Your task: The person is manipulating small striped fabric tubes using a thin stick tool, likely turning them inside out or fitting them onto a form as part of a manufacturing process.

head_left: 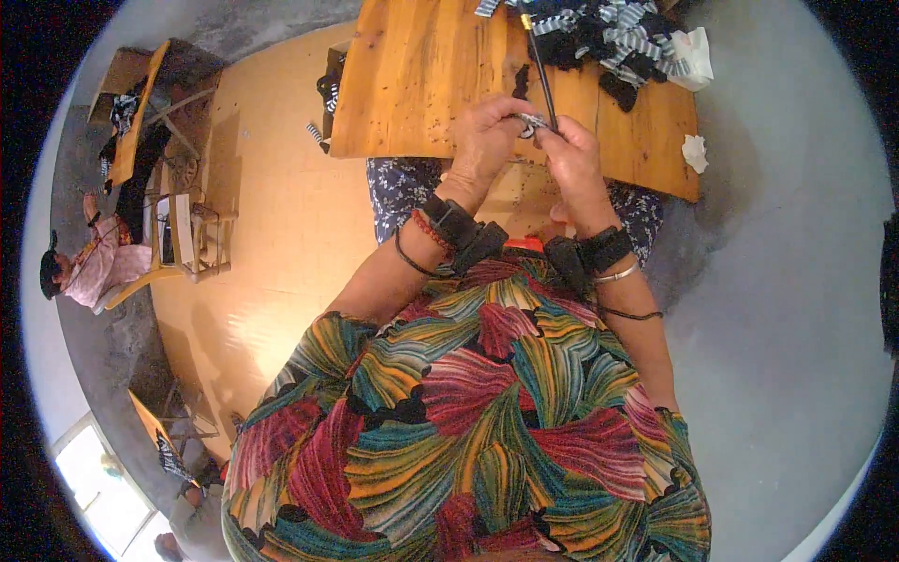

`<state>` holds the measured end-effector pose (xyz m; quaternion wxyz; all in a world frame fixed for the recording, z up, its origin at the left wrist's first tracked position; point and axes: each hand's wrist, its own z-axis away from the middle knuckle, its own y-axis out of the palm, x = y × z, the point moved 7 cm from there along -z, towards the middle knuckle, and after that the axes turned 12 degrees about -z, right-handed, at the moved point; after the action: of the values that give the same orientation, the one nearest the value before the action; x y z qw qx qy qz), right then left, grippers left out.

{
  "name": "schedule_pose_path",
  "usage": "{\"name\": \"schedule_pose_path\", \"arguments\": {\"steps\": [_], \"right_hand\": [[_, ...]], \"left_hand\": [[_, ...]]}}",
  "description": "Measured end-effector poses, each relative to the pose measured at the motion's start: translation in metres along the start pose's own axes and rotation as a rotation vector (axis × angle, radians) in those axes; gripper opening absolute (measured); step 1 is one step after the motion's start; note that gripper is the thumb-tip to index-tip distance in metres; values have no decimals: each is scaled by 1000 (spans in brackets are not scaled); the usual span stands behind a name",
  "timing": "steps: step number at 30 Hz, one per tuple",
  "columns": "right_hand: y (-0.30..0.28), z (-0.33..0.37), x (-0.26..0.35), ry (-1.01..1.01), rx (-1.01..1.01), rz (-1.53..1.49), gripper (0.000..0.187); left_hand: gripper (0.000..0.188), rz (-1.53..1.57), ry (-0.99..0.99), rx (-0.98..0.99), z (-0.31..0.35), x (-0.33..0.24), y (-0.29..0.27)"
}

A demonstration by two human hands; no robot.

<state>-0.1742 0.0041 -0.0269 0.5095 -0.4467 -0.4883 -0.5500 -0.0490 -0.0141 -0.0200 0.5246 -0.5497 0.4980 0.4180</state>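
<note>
Both hands are raised together at the near edge of the wooden table [412,84]. My left hand [485,142] pinches a small grey-and-white striped piece [534,121], which looks like cloth. My right hand [574,167] is closed at the other side of the same piece, thumb and fingers pressed together. A thin black rod [542,70] with a gold-coloured band runs from the far side of the table down to my right fingertips. Whether that hand grips the rod or only meets it, I cannot tell. A small black scrap [521,82] lies just beyond my hands.
Black and striped cloth pieces [604,37] are heaped at the far right, beside a white bag [691,59]. Crumpled white paper [694,153] lies at the right edge. A box [331,98] with striped pieces stands left of the table. Further left, another person [117,258] sits near a chair [192,239].
</note>
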Motion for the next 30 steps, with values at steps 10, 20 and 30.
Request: {"name": "schedule_pose_path", "arguments": {"steps": [10,20,30], "right_hand": [[10,4,16,-252,-56,501,10],[-2,-4,1,-195,-89,147,6],[2,4,4,-35,-34,-342,5]], "left_hand": [[13,776,-475,81,7,52,15],[23,995,-408,368,17,20,28],[19,438,-361,62,19,18,7]]}}
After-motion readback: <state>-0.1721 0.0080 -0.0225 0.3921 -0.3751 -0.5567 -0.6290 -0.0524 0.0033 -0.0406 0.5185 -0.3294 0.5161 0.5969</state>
